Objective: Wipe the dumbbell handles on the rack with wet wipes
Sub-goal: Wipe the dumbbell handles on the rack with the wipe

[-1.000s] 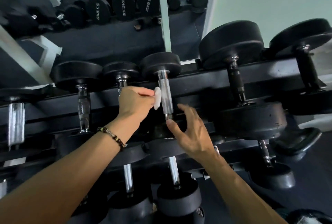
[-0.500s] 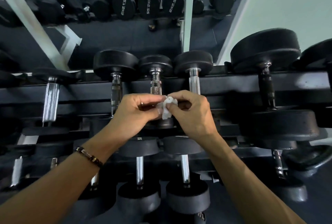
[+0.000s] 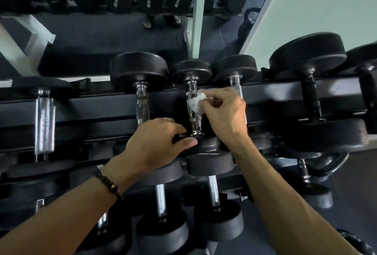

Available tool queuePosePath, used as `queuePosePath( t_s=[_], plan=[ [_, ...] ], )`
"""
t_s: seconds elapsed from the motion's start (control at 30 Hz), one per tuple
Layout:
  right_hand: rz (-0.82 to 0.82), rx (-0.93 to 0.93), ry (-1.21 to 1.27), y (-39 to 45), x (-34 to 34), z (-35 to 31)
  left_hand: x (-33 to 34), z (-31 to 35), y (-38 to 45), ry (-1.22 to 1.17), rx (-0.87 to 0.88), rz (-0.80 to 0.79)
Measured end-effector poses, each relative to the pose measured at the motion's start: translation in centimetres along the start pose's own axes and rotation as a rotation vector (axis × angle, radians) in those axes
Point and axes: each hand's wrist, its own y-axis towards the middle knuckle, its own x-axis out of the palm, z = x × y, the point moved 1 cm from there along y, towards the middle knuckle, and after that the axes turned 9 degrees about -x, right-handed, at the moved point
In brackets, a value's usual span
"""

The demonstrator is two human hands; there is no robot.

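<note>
The right hand (image 3: 223, 115) is curled around a crumpled white wet wipe (image 3: 196, 102), pinching it between thumb and fingertips and pressing it against the upper part of a chrome dumbbell handle (image 3: 193, 111) — this handle is the landmark for everything else here. It stands upright in the picture on the top tier of a black rack (image 3: 91, 109), its far weight head above and its near head below. Just below and left of this handle, the left hand (image 3: 157, 144) rests on the near weight head (image 3: 206, 145): its thumb lies flat along the rubber and its fingers reach to the collar at the handle's foot, bracing the dumbbell more than gripping it. A dark beaded bracelet (image 3: 109, 183) circles that wrist. Immediately right of the handle, mostly hidden behind the right hand, is another chrome handle (image 3: 235, 83); immediately left is a knurled chrome one (image 3: 141, 105), and further left a thick plain chrome one (image 3: 44, 117). Well to the right sit two larger dumbbells with black handles (image 3: 311, 99). Below the handle, on a lower tier, more chrome handles (image 3: 213, 190) show between black heads. As a judgement, the task is in its middle — one handle is under the wipe right now, and no handle shows any sign that tells wiped from unwiped, so how many are finished cannot be read. The lower tier and the big black-handled pair look likely to remain.
</note>
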Motion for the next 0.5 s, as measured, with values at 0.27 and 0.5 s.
queuePosePath(
  t_s=[0.27,0.5],
  plan=[
    [-0.193,-0.049,-0.161,-0.1,-0.1,0.2,0.9,-0.2,0.1,0.063,0.047,0.036],
    [0.046,-0.098,-0.18,4.2,2.4,0.1,0.7,0.1,-0.1,0.146,0.039,0.063]
  ],
)
